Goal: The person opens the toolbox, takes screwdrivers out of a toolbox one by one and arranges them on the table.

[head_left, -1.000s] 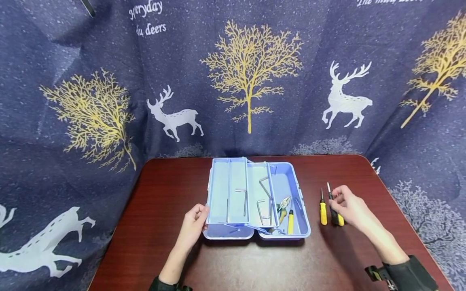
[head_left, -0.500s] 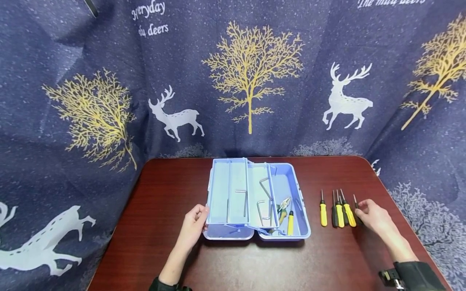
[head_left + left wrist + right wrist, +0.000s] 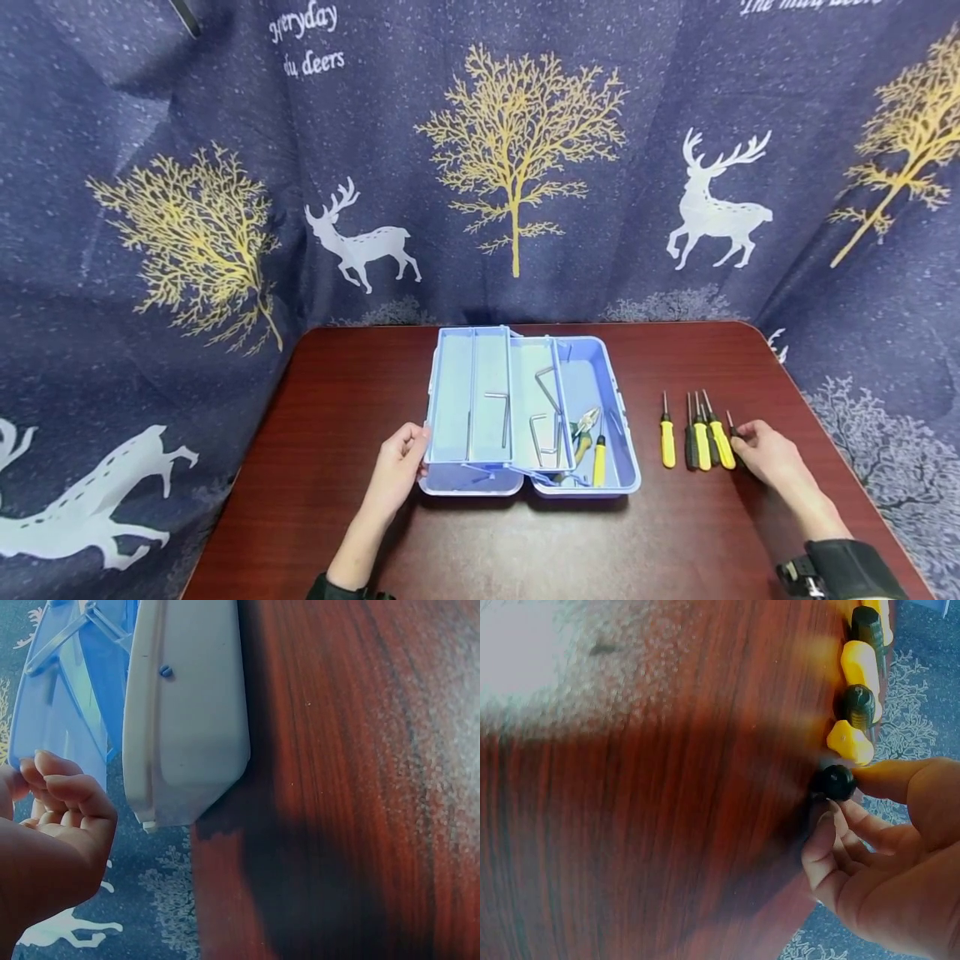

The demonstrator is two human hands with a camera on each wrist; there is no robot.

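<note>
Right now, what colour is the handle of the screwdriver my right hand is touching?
Black; the right wrist view shows the screwdriver handle best, pinched by the right hand.

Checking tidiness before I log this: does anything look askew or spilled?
Nothing stands out. The light blue plastic toolbox sits open and level; screwdrivers lie in a neat row by the right hand.

Navy deer-print curtain point(image 3: 225, 125) — dark wooden table point(image 3: 337, 392)

black screwdriver point(image 3: 731, 427) mostly hidden under right hand point(image 3: 767, 454), hex keys point(image 3: 542, 417) too small to count
</note>
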